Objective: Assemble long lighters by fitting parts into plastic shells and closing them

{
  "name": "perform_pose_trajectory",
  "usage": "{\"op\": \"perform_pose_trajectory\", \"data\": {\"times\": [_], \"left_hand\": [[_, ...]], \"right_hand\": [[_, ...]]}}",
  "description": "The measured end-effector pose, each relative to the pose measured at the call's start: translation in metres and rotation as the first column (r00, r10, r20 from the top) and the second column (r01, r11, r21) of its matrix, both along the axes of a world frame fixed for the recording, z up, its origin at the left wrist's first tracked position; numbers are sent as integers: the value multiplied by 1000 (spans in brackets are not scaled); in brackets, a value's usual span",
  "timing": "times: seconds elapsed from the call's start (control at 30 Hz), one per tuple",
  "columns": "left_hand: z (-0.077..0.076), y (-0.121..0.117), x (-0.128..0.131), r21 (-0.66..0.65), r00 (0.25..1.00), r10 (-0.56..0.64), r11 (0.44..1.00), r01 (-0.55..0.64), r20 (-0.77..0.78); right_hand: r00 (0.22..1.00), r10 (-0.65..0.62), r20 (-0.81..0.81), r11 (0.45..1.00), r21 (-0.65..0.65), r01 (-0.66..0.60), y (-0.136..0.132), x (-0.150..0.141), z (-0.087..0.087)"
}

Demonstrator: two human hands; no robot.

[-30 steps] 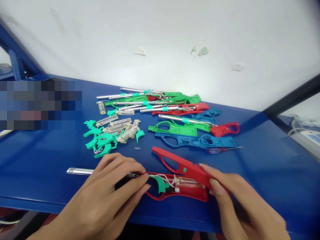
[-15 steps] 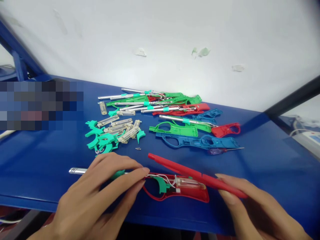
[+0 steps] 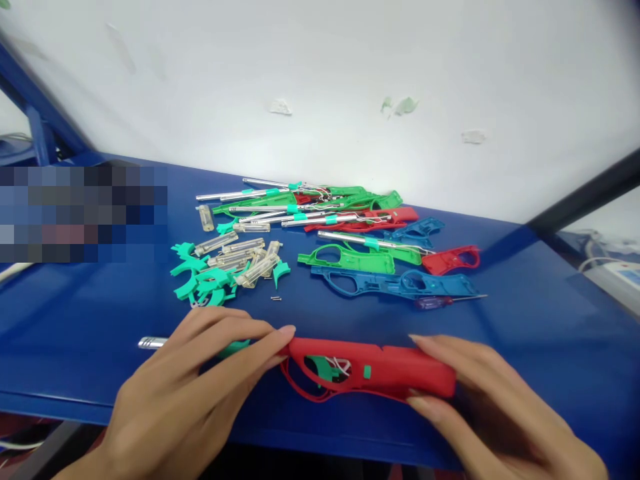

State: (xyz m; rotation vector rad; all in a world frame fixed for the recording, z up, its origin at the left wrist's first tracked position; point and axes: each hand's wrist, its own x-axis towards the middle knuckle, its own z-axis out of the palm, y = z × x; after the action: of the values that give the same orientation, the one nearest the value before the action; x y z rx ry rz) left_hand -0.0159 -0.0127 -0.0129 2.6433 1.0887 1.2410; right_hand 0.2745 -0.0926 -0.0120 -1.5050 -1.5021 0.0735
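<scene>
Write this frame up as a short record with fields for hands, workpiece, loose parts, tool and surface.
left hand: fingertips around the narrow end of the red casing
right hand: fingers and thumb gripping its wide end
workpiece: upper half over lower half, not lined up; green trigger and white wires show through the opening
metal tube: tip visible left of the left hand
loose parts: teal triggers, clear tanks, screws
tool: purple-handled screwdriver, beside a blue casing half
surface: blue table
</scene>
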Motion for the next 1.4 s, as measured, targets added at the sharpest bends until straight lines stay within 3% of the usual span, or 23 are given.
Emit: {"op": "perform_pose_trajectory", "data": {"times": [0.37, 0.63, 1.4], "left_hand": [[4, 9, -1, -58, 999, -28, 998, 27, -25], [-9, -1, -9, -77, 995, -2, 997, -6, -103], [2, 5, -3, -98, 999, -29, 995, 25, -38]], "right_hand": [[953, 162, 257, 987, -50, -154, 3, 14, -6], [944, 150, 293, 987, 5, -159, 6, 10, -4], [932, 140, 334, 990, -32, -137, 11, 7, -2]]}}
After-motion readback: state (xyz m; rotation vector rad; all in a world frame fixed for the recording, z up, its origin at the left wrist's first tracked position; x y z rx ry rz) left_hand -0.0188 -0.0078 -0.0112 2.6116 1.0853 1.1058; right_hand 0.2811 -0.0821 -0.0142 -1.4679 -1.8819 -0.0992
